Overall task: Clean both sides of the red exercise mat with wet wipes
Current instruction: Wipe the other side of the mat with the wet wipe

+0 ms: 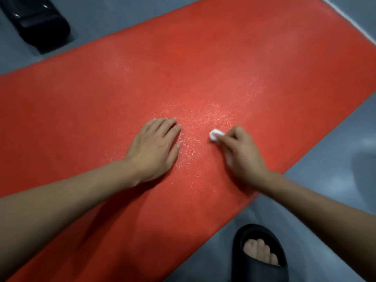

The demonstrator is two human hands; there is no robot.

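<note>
The red exercise mat lies flat on a grey floor and fills most of the head view, running from lower left to upper right. My left hand rests palm down on the mat with straight fingers. To its right, my right hand grips a small bunched white wet wipe and presses it onto the mat. The patch of mat between and beyond the hands glistens with moisture.
A black slipper with toes showing stands on the grey floor by the mat's near edge. A black object sits on the floor at the upper left. A white line crosses the floor at the upper right.
</note>
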